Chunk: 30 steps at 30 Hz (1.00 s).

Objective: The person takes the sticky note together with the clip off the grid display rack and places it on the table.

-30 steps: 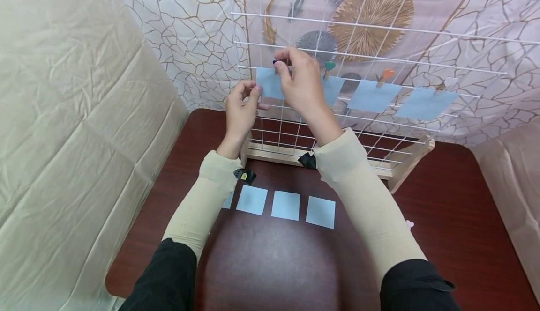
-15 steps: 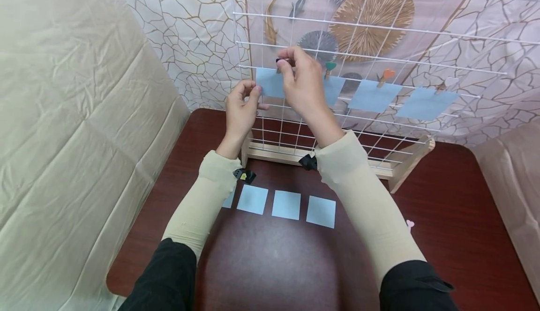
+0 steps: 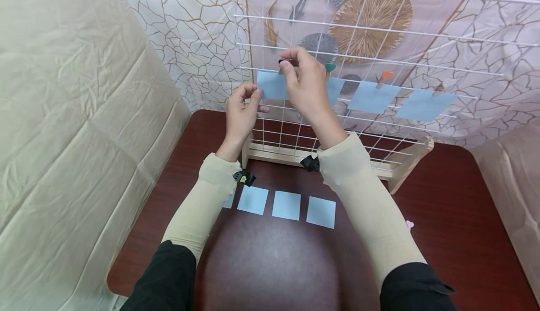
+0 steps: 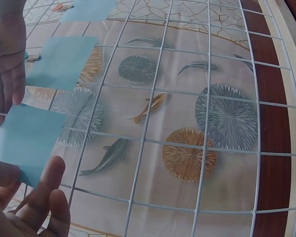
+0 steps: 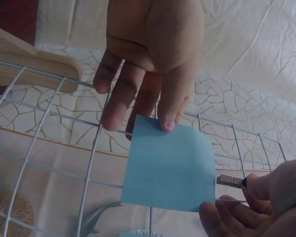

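Note:
Against the white wire grid (image 3: 295, 128), my left hand (image 3: 241, 114) pinches the left edge of a square blue paper (image 3: 270, 85) between thumb and fingers. At the paper's top edge my right hand (image 3: 307, 84) pinches a small wooden clothespin (image 5: 231, 181) with a dark end. In the right wrist view the clothespin's tip is right at the paper's edge; whether it bites the paper I cannot tell. The right hand hides the paper's right part in the head view. Further right, more blue papers (image 3: 373, 97) hang from the grid by clothespins with green, orange and white heart tops (image 3: 387, 75).
Several blue squares (image 3: 286, 205) lie in a row on the dark red table (image 3: 455, 208), one partly behind the left sleeve. A pale pink heart piece (image 3: 409, 224) shows beside the right sleeve. The grid stands on a wooden base (image 3: 274, 154). A patterned cloth hangs behind.
My right hand has shifted slightly to the right along the paper's top edge with the clothespin. The left hand has stayed on the paper's left edge.

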{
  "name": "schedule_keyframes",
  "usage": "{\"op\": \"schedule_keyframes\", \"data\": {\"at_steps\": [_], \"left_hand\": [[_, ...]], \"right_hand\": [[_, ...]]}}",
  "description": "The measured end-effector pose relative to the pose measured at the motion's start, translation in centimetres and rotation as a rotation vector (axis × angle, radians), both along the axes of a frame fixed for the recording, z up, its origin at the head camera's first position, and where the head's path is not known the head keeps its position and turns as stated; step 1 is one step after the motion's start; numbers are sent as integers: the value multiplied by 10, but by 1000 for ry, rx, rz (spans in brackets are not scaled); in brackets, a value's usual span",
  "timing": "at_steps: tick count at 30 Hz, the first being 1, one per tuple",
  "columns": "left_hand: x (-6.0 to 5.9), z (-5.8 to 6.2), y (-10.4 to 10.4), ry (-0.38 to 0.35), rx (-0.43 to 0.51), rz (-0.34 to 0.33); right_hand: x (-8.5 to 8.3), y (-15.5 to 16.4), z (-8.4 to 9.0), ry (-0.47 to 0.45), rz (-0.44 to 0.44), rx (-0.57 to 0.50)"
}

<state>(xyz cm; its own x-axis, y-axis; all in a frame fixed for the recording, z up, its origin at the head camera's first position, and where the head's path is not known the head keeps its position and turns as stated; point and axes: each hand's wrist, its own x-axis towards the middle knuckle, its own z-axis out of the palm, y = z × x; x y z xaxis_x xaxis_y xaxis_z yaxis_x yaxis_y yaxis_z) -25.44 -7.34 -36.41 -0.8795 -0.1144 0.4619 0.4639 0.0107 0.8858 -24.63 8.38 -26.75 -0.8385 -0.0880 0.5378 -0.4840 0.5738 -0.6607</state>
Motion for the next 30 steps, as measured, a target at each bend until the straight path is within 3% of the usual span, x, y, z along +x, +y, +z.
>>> {"op": "schedule_keyframes", "data": {"at_steps": [10,17,24,30], "left_hand": [[7,4,-2,-49,33,-3],[11,3,-8,-21,7,10],[20,-1,-14,66,-120,110],[31,-7,-22,80,-183,128]], "right_hand": [[7,3,1,-2,4,-28],[15,9,3,-14,25,-64],[27,19,-5,6,46,-81],[38,30,-14,63,59,-118]]}}
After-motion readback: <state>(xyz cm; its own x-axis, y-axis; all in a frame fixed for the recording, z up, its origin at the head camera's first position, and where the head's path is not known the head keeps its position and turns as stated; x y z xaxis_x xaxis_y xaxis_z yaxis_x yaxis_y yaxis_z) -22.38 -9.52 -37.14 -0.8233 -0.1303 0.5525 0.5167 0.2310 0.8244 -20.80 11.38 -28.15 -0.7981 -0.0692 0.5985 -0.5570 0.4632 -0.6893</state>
